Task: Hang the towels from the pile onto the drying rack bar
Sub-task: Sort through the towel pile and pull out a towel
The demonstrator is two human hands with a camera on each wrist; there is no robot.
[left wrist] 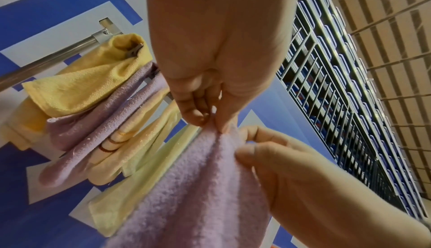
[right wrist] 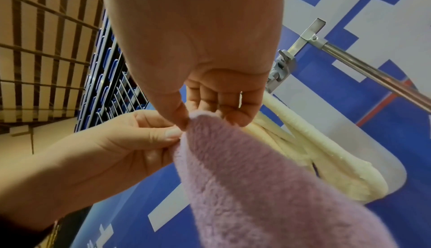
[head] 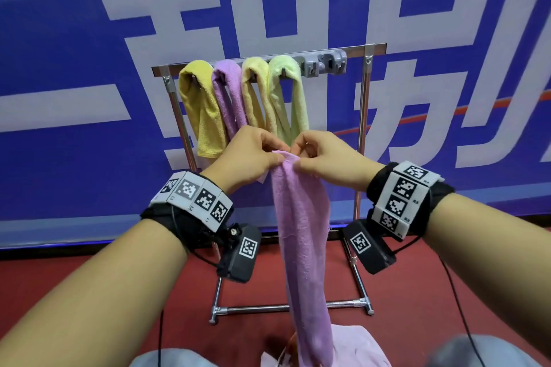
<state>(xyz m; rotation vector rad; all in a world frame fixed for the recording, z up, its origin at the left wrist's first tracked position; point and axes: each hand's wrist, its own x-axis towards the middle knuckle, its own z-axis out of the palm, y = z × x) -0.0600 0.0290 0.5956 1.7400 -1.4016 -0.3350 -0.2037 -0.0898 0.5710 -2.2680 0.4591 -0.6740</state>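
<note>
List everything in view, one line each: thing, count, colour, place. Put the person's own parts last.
Drying rack: one, silver metal, on the floor before the wall.
Hook strip: one, grey, along the rack's top bar, right end bare.
Hung towels: four on the strip, left to right yellow, purple, pale yellow, light green.
Held towel: one, pink-purple, hanging down from both hands.
Towel pile: pale pink, at the bottom edge; count unclear.
Banner: one, blue with white characters, behind the rack.
Floor: red.
Wrist bands: two, black with marker tiles, one per wrist.
Left hand: pinches the towel's top edge.
Right hand: pinches the same edge.
</note>
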